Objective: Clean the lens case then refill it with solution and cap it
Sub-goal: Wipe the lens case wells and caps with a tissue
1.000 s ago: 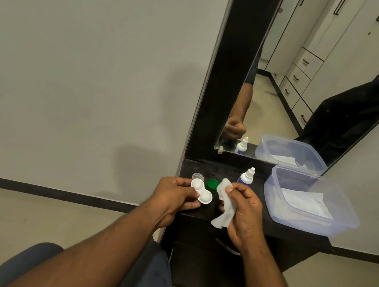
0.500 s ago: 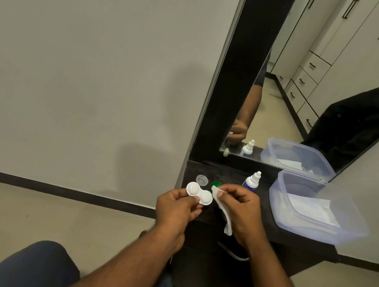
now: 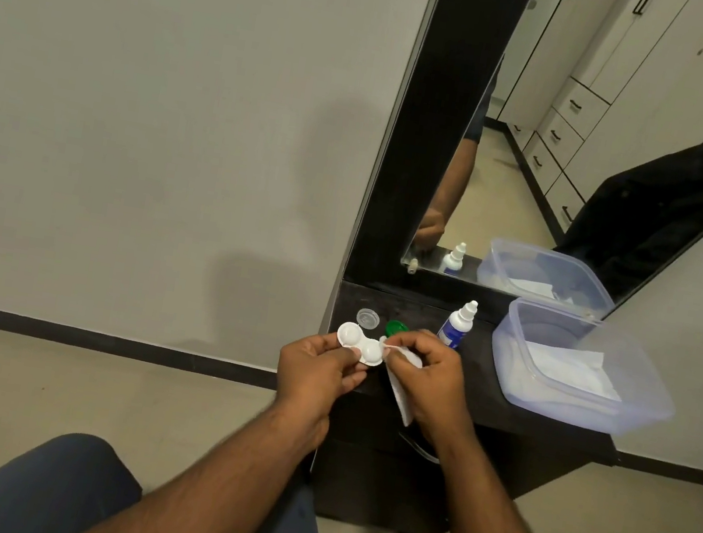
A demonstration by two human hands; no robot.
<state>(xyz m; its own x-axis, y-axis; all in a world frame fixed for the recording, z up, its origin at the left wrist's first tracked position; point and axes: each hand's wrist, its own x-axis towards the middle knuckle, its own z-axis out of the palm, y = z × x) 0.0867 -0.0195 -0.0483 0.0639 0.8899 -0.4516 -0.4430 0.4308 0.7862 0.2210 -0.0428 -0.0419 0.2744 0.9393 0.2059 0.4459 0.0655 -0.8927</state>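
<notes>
My left hand (image 3: 316,373) pinches a white two-well lens case (image 3: 359,343) by its near edge, both wells uncapped and facing up. My right hand (image 3: 426,377) pinches a folded white tissue (image 3: 401,389) whose upper corner touches the case's right well; the rest of the tissue hangs below the hand. On the dark dresser top (image 3: 472,391) behind the case lie a clear cap (image 3: 368,318) and a green cap (image 3: 396,327), the green one partly hidden by my fingers. A small solution bottle (image 3: 456,325) with a white nozzle and blue label stands upright beside them.
A clear plastic box (image 3: 572,372) with white tissues inside sits at the right of the dresser top. A dark-framed mirror (image 3: 560,129) rises behind and reflects the bottle and box. A plain wall lies left; my knee (image 3: 42,489) is at the bottom left.
The tissue's corner has moved up against the case's right well, and my right hand has closed in toward my left. The view has shifted a little.
</notes>
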